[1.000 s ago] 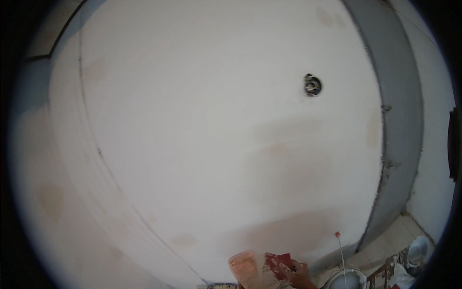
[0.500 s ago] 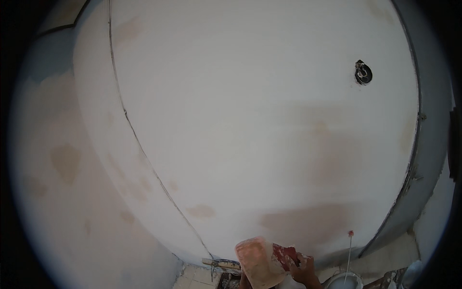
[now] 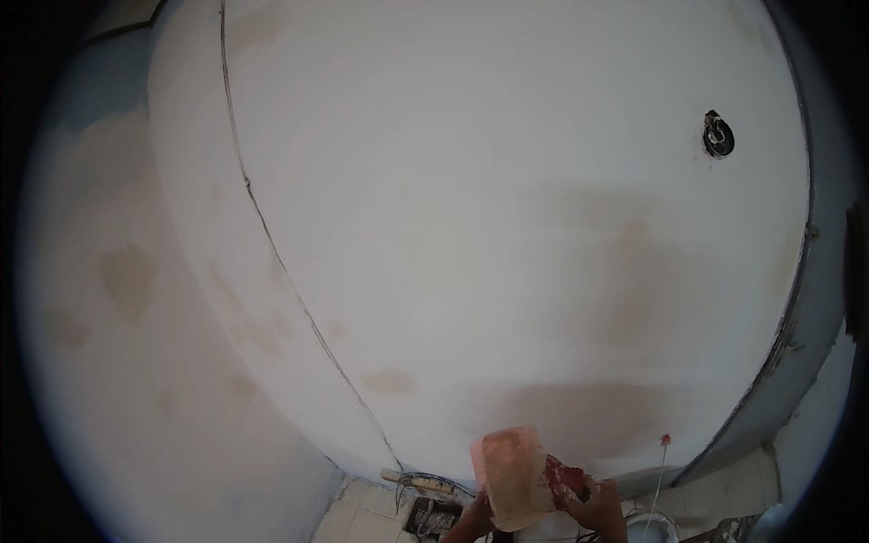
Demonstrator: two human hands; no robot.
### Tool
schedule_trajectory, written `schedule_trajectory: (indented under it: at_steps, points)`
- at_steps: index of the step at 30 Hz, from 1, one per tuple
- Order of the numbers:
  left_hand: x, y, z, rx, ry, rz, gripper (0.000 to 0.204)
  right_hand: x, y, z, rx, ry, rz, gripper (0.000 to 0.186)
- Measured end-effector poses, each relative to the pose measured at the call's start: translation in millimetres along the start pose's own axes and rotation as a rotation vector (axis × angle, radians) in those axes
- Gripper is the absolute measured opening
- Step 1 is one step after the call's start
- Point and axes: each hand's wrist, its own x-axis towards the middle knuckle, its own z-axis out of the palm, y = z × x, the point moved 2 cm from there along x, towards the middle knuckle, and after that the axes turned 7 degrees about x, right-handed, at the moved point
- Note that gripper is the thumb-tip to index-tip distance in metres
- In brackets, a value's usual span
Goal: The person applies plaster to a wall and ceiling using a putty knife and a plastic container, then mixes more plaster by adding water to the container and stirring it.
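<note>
Low in the head view, my left hand [image 3: 472, 521] grips the near left side of a pinkish, rounded-corner board [image 3: 509, 475] smeared with tan putty. Its fingers are mostly hidden behind the board. My right hand [image 3: 597, 512] is wrapped round a red, paste-spattered tool [image 3: 566, 480], which looks like a scraper. The tool's working end meets the right side of the board, and I cannot make out the blade. Both hands are in front of the foot of a white wall [image 3: 434, 244] with brownish patches.
A dark cable [image 3: 303, 303] runs down the wall to clutter beside a floor box [image 3: 433, 516]. At the upper right is a round black wall box [image 3: 719, 135]. A white bucket [image 3: 668, 519] and a thin red-tipped rod [image 3: 661, 471] stand right of my hands, near tiled floor [image 3: 355, 518].
My hands, the board and the red tool sit further right and slightly higher in view. The wall has shifted a little in the picture, and more of my left hand shows.
</note>
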Motion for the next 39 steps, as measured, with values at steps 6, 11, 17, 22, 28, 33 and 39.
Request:
schedule_trajectory:
  at_steps: [6, 11, 17, 22, 28, 33, 39]
  points:
    - [13.1, 7.3, -0.7, -0.015, -0.02, -0.038, 0.08, -1.8, 39.4, 25.6, -0.254, -0.232, 0.038, 0.044]
    - [22.2, 5.6, -4.3, 0.009, -0.088, -0.076, 0.081, -10.6, 44.6, 33.6, -0.112, -0.223, 0.17, 0.044]
    - [1.3, 13.8, -3.0, -0.132, -0.119, -0.103, 0.083, -5.7, 26.1, 34.5, -0.229, -0.133, 0.036, 0.039]
    - [-0.8, 29.5, 13.7, -0.107, -0.003, -0.02, 0.068, -2.5, 19.1, 33.3, -0.197, -0.082, 0.033, 0.035]
    - [15.1, 45.9, 7.6, -0.095, 0.037, 0.223, 0.075, 1.0, 8.0, 22.4, -0.191, 0.291, -0.321, 0.025]
    - [23.6, 34.9, 26.8, -0.093, 0.017, 0.171, 0.079, -15.7, 1.8, -2.5, -0.475, 0.412, -0.534, 0.023]
    - [26.0, 32.6, 18.3, 0.31, -0.038, 0.554, 0.073, -13.7, -13.4, 17.9, -0.162, 0.22, -0.187, 0.025]
